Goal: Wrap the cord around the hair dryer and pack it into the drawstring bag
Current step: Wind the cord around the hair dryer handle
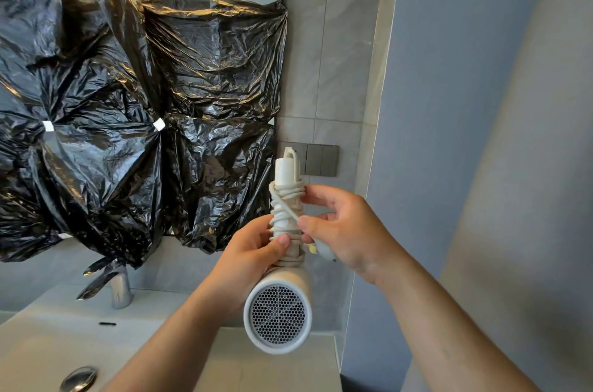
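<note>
Now | left hand (pixel 253 250) grips hair dryer (pixel 278 311) | right hand (pixel 345 231) pinches cord (pixel 285 197)

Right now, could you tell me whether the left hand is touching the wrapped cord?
Touching. Head view: the left hand grips the hair dryer handle, its thumb pressed on the cord.

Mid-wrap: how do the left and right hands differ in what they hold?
The left hand grips the hair dryer by its handle, thumb on the wound cord; the right hand pinches the cord's end and holds the plug. The left hand sits lower, nearer the barrel; the right hand higher. Both touch the cord.
</note>
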